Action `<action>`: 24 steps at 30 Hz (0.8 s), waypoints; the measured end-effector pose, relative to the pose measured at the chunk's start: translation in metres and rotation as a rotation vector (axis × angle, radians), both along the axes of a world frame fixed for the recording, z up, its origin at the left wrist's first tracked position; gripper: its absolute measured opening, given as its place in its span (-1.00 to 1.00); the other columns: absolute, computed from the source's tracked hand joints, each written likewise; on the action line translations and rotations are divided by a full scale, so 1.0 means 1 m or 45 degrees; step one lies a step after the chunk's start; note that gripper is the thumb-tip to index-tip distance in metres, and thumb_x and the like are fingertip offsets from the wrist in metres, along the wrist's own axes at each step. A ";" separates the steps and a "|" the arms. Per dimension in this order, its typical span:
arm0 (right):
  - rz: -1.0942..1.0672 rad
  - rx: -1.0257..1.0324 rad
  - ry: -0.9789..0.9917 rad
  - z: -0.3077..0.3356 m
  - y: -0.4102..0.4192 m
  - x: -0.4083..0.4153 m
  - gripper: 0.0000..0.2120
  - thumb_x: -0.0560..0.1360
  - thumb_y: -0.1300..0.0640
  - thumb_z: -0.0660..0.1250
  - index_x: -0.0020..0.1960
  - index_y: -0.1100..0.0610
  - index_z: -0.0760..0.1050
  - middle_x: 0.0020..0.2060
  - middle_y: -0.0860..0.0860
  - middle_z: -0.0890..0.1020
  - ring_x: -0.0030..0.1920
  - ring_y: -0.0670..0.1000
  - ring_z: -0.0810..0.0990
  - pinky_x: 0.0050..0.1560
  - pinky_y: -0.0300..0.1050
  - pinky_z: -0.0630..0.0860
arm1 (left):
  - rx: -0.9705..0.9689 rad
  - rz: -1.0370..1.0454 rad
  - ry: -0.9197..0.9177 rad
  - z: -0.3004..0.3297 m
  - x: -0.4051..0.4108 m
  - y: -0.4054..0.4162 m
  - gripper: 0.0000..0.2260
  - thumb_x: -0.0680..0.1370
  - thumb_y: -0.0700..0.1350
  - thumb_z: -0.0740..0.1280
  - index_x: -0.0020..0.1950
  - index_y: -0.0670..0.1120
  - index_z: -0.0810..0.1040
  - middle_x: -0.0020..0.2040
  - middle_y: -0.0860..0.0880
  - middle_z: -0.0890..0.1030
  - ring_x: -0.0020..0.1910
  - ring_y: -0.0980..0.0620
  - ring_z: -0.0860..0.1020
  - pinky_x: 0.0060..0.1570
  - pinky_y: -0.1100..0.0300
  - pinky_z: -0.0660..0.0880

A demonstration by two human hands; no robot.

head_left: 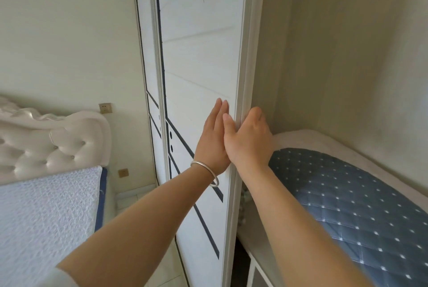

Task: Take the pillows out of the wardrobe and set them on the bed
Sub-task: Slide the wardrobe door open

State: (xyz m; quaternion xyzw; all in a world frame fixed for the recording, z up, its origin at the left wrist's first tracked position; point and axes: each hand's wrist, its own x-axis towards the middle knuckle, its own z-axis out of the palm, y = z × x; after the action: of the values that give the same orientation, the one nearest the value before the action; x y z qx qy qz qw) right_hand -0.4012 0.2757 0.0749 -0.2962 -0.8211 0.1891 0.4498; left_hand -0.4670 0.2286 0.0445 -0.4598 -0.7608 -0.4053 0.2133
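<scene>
Wardrobe (335,55): open at right, interior wall bare above.
Sliding door (201,55): white panel with dark inlay lines, its right edge beside the opening.
Bed (41,217): lower left, white textured mattress cover, tufted headboard (46,143) behind.
Pillow (347,194): blue quilted cover with white dots, lying on a wardrobe shelf on pale bedding, near the front edge; only one is clearly visible. Likely light, soft, bulky and compressible; best taken at both short ends or scooped from below.
Left hand (213,138): flat, fingers extended, palm against the door face, holding nothing.
Right hand (251,140): fingers curled round the door's edge.
Bangle (208,172): on left wrist.
</scene>
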 end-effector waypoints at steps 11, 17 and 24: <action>-0.045 -0.074 -0.187 0.010 0.006 -0.060 -0.55 0.54 -0.16 0.12 0.22 0.18 0.29 0.16 0.12 0.54 0.10 0.16 0.57 -0.06 0.01 0.50 | -0.074 0.036 0.028 0.003 -0.063 0.011 -0.41 0.60 -0.15 0.12 0.52 -0.20 -0.12 0.56 -0.09 -0.11 0.53 0.07 -0.15 0.49 0.23 -0.07; -0.040 -0.089 -0.241 0.013 0.008 -0.085 -0.51 0.54 -0.15 0.12 0.26 0.22 0.28 0.21 0.15 0.53 0.16 0.19 0.54 -0.02 0.00 0.46 | -0.074 0.041 -0.013 0.002 -0.094 0.014 -0.43 0.60 -0.16 0.12 0.53 -0.20 -0.07 0.57 -0.06 -0.09 0.53 0.10 -0.11 0.42 0.38 -0.10; 0.010 -0.115 -0.247 0.014 0.012 -0.106 -0.45 0.53 -0.13 0.14 0.32 0.27 0.23 0.25 0.17 0.50 0.22 0.19 0.50 0.08 0.00 0.45 | 0.056 -0.038 -0.192 0.005 -0.106 0.012 -0.40 0.59 -0.19 0.18 0.54 -0.09 -0.08 0.57 -0.01 0.00 0.51 0.06 0.09 0.42 0.15 0.20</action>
State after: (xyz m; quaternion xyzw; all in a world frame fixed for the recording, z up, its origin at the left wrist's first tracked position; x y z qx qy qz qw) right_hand -0.5077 0.2875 0.0888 -0.3298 -0.8525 0.1983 0.3537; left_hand -0.5731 0.2401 0.0500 -0.4346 -0.7587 -0.4583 0.1595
